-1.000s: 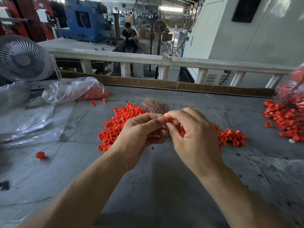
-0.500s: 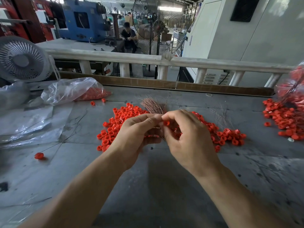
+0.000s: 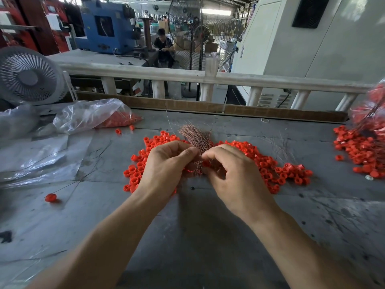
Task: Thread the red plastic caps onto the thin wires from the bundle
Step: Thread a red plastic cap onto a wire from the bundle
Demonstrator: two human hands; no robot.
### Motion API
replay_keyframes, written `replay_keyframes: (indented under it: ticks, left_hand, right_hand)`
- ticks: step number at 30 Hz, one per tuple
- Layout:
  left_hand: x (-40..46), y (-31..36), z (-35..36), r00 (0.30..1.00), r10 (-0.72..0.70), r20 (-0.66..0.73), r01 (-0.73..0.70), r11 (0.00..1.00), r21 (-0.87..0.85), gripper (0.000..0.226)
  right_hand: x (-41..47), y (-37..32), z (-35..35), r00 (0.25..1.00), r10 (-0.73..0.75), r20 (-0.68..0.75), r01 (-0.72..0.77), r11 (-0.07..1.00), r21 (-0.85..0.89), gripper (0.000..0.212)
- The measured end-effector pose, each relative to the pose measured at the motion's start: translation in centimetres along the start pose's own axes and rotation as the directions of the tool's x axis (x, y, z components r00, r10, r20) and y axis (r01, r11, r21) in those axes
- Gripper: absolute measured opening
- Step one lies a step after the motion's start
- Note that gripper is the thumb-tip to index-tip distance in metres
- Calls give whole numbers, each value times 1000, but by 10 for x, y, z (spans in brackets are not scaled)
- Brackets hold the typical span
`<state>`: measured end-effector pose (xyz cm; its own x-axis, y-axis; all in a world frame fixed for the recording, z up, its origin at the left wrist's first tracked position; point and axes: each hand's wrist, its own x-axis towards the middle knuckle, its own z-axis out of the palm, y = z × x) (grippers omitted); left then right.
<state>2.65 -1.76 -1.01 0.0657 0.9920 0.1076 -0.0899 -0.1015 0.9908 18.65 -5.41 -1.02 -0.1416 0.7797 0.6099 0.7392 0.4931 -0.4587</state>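
A bundle of thin copper-coloured wires (image 3: 195, 135) fans up from between my hands at the table's middle. My left hand (image 3: 166, 163) grips the bundle's lower part, thumb against the strands. My right hand (image 3: 231, 170) pinches at the bundle with thumb and forefinger; a bit of red shows at its fingertips, too hidden to tell if it is a cap. Several loose red plastic caps (image 3: 279, 170) lie in a heap under and around both hands.
A clear bag of red caps (image 3: 91, 115) lies at back left by a white fan (image 3: 29, 76). More caps and a bag with wired caps (image 3: 362, 147) sit at right. One capped wire (image 3: 50, 197) lies at left. Plastic sheeting (image 3: 31, 159) covers the left side of the table.
The red cap seen at my right fingertips earlier is now mostly hidden. Both hands have stayed at the bundle, fingers shifting slightly against the wires.
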Motion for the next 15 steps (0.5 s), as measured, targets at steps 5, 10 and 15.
replay_keyframes:
  ticks: [5,10,15]
  left_hand:
    - [1,2,-2,998,-4,-57,1,999,-48,10]
    - [2,1,-5,995,-9,-97,5,999,-36,9]
    - [2,3,-6,993,-5,-118,0,999,-43,10]
  right_hand:
    - [0,1,-1,996,49,75,-53,997,55,15]
    - [-2,-3,-3,982,54,182,-80,987,141,16]
    - [-1,-3,-6,969,44,243,-81,986,147,15]
